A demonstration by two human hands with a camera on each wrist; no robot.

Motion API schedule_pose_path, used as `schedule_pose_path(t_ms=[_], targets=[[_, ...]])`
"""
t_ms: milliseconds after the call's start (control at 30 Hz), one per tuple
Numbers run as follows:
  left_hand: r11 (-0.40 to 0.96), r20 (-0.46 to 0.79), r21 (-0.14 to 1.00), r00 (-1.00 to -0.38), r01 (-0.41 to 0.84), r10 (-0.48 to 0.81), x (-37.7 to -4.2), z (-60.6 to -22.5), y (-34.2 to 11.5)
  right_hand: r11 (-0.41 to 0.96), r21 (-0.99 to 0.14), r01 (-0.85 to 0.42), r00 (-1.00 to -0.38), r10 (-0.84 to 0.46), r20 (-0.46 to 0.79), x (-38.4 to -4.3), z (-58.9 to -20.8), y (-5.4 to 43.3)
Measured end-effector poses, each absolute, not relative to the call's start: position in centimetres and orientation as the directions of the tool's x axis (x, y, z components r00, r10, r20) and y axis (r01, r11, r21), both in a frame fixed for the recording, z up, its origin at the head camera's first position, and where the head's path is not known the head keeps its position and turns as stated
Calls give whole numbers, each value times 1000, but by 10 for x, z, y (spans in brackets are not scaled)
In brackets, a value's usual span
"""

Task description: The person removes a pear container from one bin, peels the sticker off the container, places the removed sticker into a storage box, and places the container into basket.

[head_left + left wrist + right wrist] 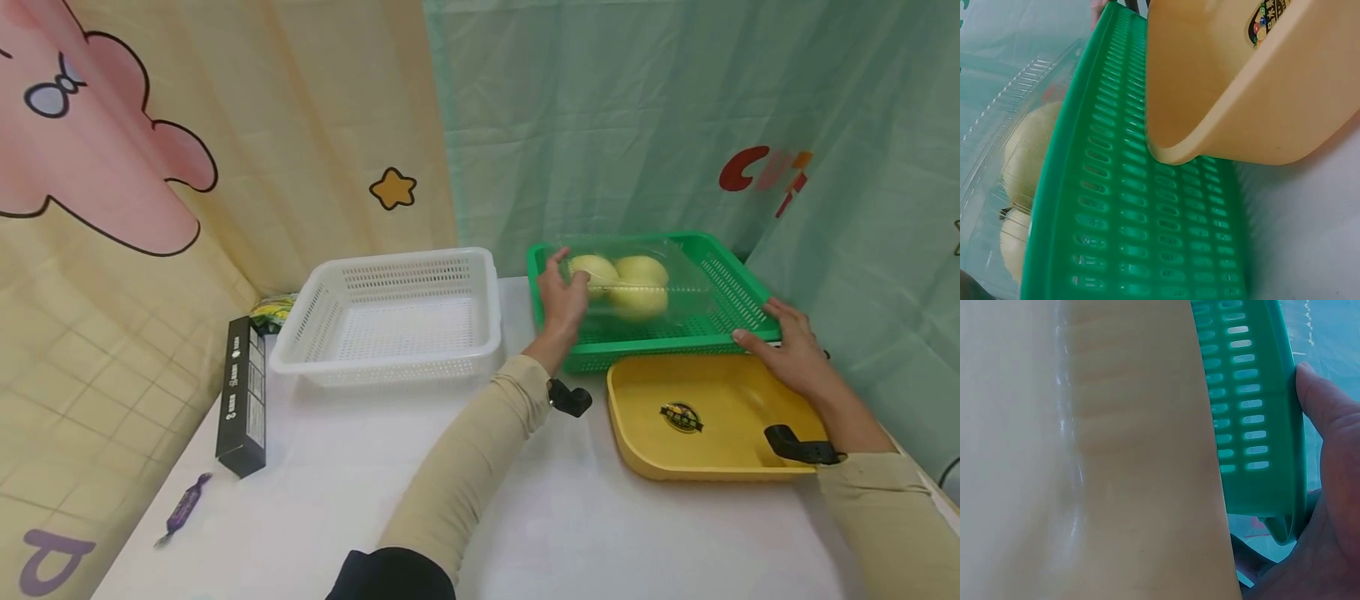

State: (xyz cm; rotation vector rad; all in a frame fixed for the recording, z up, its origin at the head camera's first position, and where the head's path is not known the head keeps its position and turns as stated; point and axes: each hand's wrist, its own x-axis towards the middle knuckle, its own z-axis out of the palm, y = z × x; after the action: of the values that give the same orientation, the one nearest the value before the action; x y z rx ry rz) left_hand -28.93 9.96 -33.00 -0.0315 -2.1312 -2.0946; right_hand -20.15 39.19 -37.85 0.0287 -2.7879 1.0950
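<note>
A clear plastic clamshell box (686, 292) with pale yellow-green round fruits (641, 283) inside lies in the green slotted basket (723, 267). My left hand (564, 304) grips the box's left end, thumb in front and fingers behind. With my right hand (798, 354) I hold the basket's front right corner; in the right wrist view the thumb lies along the green rim (1299, 444). A yellow tray (720, 417) with a round label stands in front of the basket, its back edge close against the basket wall (1116, 187).
Left of the basket stands a white slotted basket (405, 367). Farther left are a black box (242, 400), a green-yellow packet (273, 312) and a purple wrapped candy (183, 510) on the white table (322, 483). Printed curtains (585, 125) hang behind.
</note>
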Motion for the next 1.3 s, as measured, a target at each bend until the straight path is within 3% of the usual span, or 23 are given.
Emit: schedule_pose_path(t_ms=[767, 1300], targets=[[164, 161, 975, -984, 148, -72, -290, -345, 109, 715, -694, -84, -987, 33, 155, -200, -380, 393], [229, 83, 970, -997, 77, -13, -289, -342, 106, 721, -687, -90, -986, 33, 163, -201, -378, 391]])
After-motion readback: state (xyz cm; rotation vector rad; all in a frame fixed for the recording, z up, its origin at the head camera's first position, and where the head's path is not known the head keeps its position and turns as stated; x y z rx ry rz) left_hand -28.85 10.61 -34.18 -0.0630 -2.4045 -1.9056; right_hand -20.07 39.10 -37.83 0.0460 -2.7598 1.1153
